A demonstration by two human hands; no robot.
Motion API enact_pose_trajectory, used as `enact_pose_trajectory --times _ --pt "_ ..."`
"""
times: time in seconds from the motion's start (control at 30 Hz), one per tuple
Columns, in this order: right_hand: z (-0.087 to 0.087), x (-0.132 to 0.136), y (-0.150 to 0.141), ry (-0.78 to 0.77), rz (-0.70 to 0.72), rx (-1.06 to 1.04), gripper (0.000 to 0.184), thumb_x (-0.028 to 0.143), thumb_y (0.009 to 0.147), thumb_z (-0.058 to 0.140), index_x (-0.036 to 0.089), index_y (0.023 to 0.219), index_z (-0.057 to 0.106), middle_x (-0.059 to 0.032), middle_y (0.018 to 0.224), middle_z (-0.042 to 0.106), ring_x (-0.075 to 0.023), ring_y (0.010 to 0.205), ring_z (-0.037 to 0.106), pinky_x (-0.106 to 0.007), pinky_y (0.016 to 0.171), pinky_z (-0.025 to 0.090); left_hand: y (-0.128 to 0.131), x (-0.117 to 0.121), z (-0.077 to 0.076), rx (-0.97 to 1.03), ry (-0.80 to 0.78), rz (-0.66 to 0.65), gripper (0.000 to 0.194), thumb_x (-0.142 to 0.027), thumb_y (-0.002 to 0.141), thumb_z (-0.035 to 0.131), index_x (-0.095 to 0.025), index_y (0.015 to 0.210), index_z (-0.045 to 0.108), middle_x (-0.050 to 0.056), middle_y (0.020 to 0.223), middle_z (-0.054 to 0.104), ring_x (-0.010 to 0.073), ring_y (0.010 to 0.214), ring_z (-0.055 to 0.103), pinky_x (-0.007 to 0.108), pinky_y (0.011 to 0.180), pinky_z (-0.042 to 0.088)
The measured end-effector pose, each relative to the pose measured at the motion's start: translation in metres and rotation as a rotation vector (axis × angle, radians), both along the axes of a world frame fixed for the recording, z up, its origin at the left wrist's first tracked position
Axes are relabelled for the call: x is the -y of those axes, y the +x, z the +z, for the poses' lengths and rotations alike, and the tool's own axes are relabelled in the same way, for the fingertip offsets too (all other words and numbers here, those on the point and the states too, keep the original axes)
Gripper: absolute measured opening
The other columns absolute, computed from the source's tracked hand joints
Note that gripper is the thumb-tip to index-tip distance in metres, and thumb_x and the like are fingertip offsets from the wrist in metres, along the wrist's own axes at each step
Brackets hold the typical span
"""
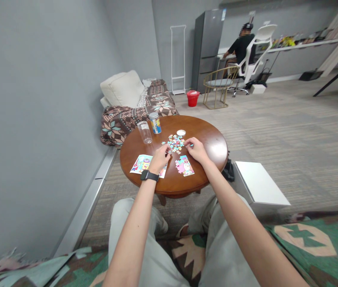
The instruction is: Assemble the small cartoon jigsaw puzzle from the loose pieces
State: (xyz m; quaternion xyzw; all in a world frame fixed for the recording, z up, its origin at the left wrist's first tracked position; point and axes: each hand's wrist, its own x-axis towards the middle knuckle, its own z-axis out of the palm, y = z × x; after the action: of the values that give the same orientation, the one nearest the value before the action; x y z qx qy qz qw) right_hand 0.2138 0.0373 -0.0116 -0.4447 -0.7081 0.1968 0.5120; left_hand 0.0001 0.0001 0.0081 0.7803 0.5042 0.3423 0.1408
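A pile of small loose jigsaw puzzle pieces (175, 142) lies on the round brown wooden table (207, 129). At its near left edge is my left hand (160, 157), fingers bent and drawn together; whatever they pinch is too small to make out. My right hand (196, 150) is at the pile's right side, its fingers curled in a pinch, and I cannot make out what is in them. Between my forearms sits a partly joined puzzle section (184, 166) with a pink character. A cartoon picture sheet (141, 164) lies partly under my left hand and wrist.
Towards the back left of the table stand a clear plastic cylinder (145, 132) and a printed can (155, 123). A round white lid (181, 132) lies behind the pieces. A white box (261, 181) is on the floor at right. A person (243, 48) sits in the background.
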Motion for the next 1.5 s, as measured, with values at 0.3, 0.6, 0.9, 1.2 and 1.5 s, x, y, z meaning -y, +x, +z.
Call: enact_pose_trajectory --times 0.3,0.6,0.9,1.2,1.5 --pt "-0.0029 -0.0033 -0.0023 -0.029 -0.007 -0.046 0.017 0.01 0.078 0.051 0.021 0.08 0.064 -0.0035 0.088 0.067 -0.0181 0.079 0.063 -0.035 0.08 0.053 0.0006 0.0 0.0004 0.023 0.0 0.003 0.015 -0.01 0.084 0.056 -0.02 0.096 0.057 0.006 0.094 0.068 0.0198 0.088 0.064 0.032 0.085 0.05" --pt "-0.0023 -0.0029 -0.0025 -0.048 -0.018 -0.049 0.018 0.009 0.075 0.051 0.021 0.08 0.064 -0.0034 0.089 0.066 -0.0171 0.077 0.063 -0.035 0.08 0.054 0.001 0.0007 0.0011 0.015 0.0 0.016 0.014 -0.012 0.084 0.056 -0.02 0.095 0.058 0.005 0.092 0.068 0.02 0.086 0.063 0.033 0.084 0.05" --pt "-0.0048 -0.0044 -0.0024 -0.026 -0.02 -0.051 0.021 0.008 0.074 0.049 0.021 0.08 0.064 -0.0037 0.09 0.065 -0.0175 0.08 0.064 -0.035 0.081 0.054 0.0 -0.0018 -0.0022 0.006 0.023 0.023 0.015 -0.011 0.084 0.056 -0.02 0.096 0.058 0.005 0.092 0.066 0.0197 0.086 0.063 0.033 0.084 0.05" --pt "-0.0049 -0.0039 -0.0015 -0.005 -0.022 -0.032 0.022 0.008 0.073 0.048 0.021 0.08 0.064 -0.0036 0.089 0.065 -0.0172 0.078 0.063 -0.035 0.08 0.054 0.0 -0.0003 0.0 0.009 0.007 0.021 0.013 -0.011 0.084 0.056 -0.021 0.093 0.057 0.004 0.09 0.066 0.0195 0.085 0.063 0.033 0.083 0.05" --pt "-0.006 -0.0038 -0.0003 -0.002 -0.021 -0.008 0.024 0.009 0.072 0.047 0.022 0.083 0.064 -0.0037 0.089 0.065 -0.0185 0.081 0.063 -0.035 0.082 0.052 0.0014 -0.0004 0.0008 -0.007 -0.02 0.049 0.011 -0.013 0.087 0.055 -0.02 0.093 0.059 0.005 0.09 0.067 0.0195 0.084 0.063 0.034 0.084 0.051"
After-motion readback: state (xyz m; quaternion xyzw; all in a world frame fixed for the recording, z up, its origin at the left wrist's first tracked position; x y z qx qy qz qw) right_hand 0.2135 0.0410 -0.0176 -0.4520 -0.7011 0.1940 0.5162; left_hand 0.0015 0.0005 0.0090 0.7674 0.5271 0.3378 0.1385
